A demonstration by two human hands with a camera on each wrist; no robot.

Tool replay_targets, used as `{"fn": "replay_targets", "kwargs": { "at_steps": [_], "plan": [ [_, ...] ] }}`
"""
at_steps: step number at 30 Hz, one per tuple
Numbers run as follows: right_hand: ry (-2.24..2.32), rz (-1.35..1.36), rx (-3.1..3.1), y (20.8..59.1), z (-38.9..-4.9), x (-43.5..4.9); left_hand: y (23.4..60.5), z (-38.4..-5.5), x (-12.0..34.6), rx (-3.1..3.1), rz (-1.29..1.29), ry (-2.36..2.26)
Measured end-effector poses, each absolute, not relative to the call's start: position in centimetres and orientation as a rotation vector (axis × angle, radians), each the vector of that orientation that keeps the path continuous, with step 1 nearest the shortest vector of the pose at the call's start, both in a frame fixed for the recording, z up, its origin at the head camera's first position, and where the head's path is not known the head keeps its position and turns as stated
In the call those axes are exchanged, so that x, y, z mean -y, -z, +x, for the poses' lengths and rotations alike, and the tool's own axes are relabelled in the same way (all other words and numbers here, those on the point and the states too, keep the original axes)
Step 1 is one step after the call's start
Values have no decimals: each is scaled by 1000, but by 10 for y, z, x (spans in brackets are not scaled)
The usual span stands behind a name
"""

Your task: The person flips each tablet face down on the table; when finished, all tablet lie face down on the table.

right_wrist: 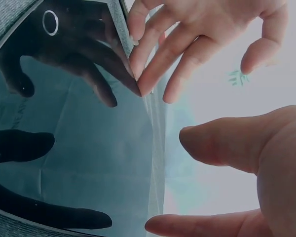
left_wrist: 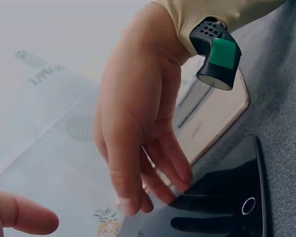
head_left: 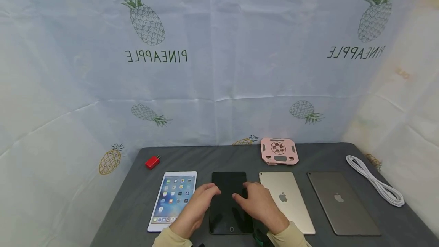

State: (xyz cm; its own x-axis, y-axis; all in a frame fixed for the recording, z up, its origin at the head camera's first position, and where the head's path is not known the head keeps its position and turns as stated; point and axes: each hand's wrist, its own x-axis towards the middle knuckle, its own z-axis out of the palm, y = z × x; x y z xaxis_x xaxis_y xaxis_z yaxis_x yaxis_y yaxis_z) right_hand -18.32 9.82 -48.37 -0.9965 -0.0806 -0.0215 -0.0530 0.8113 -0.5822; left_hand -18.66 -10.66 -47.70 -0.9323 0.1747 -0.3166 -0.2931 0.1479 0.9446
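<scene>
A tablet with a dark screen (head_left: 229, 197) lies face up between both hands, its round home button toward the person. My left hand (head_left: 198, 206) is at its left edge, fingers extended; in the right wrist view those fingertips meet the tablet's edge. Over the tablet's right side hovers my right hand (head_left: 261, 202), thumb and fingers spread. Whether its fingertips touch the edge cannot be told. Left of the left hand lies a white tablet (head_left: 176, 195) with lit app icons. Beside the right hand a gold tablet (head_left: 286, 197) lies back up.
A grey tablet (head_left: 343, 203) lies back up farther right, with a coiled white cable (head_left: 375, 182) beyond it. At the back stand a pink folding stand (head_left: 279, 151) and, on the left, a red charger plug (head_left: 152, 162). A pineapple-print cloth (head_left: 212, 75) hangs behind the table.
</scene>
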Motion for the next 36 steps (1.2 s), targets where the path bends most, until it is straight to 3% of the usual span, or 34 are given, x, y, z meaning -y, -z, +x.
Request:
{"fn": "replay_targets", "kwargs": {
  "at_steps": [36],
  "plan": [
    [900, -24, -2775, 461, -187, -71, 438, -178, 130, -1993, -27, -1974]
  ]
}}
